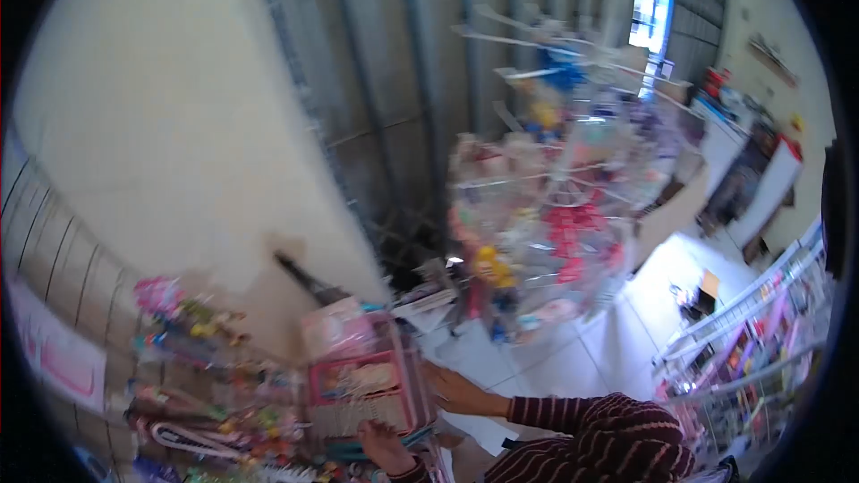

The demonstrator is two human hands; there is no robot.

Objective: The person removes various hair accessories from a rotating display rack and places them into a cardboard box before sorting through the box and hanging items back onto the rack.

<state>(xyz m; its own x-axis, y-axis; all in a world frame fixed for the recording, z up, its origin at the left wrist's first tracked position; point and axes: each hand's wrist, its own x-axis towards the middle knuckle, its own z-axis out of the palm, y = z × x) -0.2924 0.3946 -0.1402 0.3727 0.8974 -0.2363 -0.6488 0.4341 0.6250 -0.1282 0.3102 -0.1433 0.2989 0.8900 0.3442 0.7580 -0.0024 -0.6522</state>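
Observation:
Below the centre of the head view, my left hand rests at the lower edge of a pink tray that holds small pale items; its fingers are blurred over the cards there. My right hand is at the right side of the same tray, its fingertips near the rim and partly hidden. Whether either hand grips anything cannot be made out. A clear bag with pink contents lies at the tray's far end.
Wire racks with colourful trinkets stand at the left. A rotating stand of plastic packets rises ahead, before a grey shutter. Another wire rack is at the right, above white floor tiles.

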